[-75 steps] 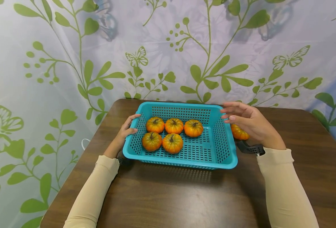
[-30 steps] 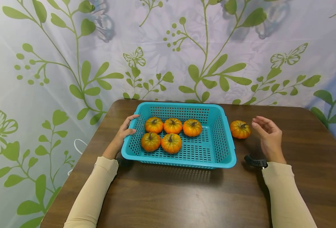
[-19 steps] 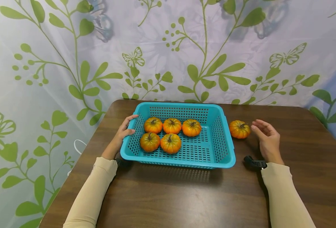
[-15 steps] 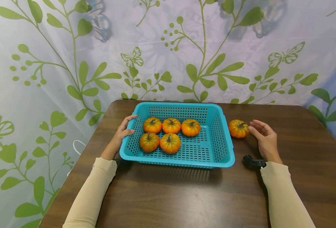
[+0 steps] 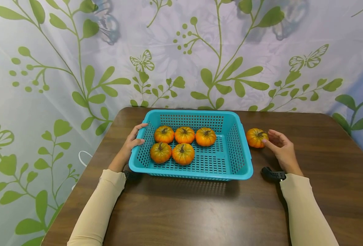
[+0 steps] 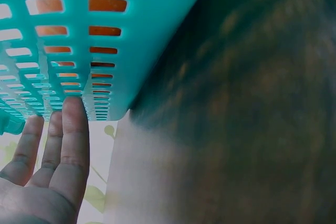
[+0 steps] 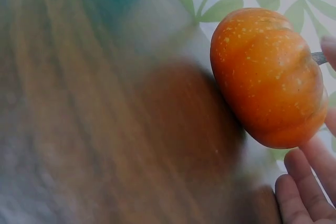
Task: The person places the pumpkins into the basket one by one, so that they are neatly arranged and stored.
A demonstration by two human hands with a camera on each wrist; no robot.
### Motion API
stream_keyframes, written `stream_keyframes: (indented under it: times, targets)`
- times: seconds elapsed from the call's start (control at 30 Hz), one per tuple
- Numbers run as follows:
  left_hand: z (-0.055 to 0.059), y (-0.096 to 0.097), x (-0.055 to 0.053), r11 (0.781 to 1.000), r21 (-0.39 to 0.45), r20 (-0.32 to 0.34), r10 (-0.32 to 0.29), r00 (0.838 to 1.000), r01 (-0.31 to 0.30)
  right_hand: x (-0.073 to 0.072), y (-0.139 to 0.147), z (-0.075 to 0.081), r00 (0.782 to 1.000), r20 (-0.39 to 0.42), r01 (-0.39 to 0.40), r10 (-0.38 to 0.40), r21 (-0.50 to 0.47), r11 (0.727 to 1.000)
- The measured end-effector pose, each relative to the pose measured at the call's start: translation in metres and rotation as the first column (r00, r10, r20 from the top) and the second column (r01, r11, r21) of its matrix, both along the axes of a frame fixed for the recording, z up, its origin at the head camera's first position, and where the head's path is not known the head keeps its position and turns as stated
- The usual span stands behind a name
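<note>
A turquoise plastic basket (image 5: 196, 174) with perforated walls stands on the table. Several small orange pumpkins (image 5: 183, 154) lie in its left and middle part. My left hand (image 5: 128, 147) holds the basket's left rim, thumb over the inside; in the left wrist view, fingers (image 6: 73, 140) lie against the outer wall. Just right of the basket sits one more pumpkin (image 5: 255, 138), its stem turned to the right. My right hand (image 5: 283, 150) is at that pumpkin's right side, thumb by the stem, fingers loosely bent and not closed round it.
The brown wooden table (image 5: 181, 212) extends in front and to the right. A curtain (image 5: 181, 61) with green leaves and butterflies hangs behind it. A white cable (image 5: 82, 158) loops beside the left table edge. Black wrist straps (image 5: 273, 174) sit below the hands.
My right hand has moved from over the basket's right rim to the right, then down and left against the loose pumpkin. My left hand stays on the basket. The view has shifted slightly.
</note>
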State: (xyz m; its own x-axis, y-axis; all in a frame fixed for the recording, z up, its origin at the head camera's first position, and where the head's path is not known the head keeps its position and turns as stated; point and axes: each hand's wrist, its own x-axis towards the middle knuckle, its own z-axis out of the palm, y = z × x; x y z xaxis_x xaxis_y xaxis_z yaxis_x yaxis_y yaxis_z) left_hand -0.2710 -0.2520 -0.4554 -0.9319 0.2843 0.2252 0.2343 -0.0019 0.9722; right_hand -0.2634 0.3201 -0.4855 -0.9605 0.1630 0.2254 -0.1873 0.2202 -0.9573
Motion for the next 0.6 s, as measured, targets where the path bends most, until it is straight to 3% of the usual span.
stream_keyframes:
  times: [0.13,0.23,0.6]
  targets:
    - [0.000,-0.001,0.001,1.000,0.008,0.003,-0.011,1.000,0.011,0.000,0.000,0.003,0.998,0.052,-0.025,0.017,0.170,0.985]
    - [0.000,-0.001,0.001,1.000,0.011,0.006,-0.012,1.000,0.012,0.001,-0.002,0.006,0.995,0.090,-0.055,0.035,0.241,0.969]
    - [0.000,-0.001,0.000,1.000,0.014,0.001,0.000,1.000,0.000,0.002,-0.004,0.010,0.988,0.140,-0.115,0.070,0.344,0.932]
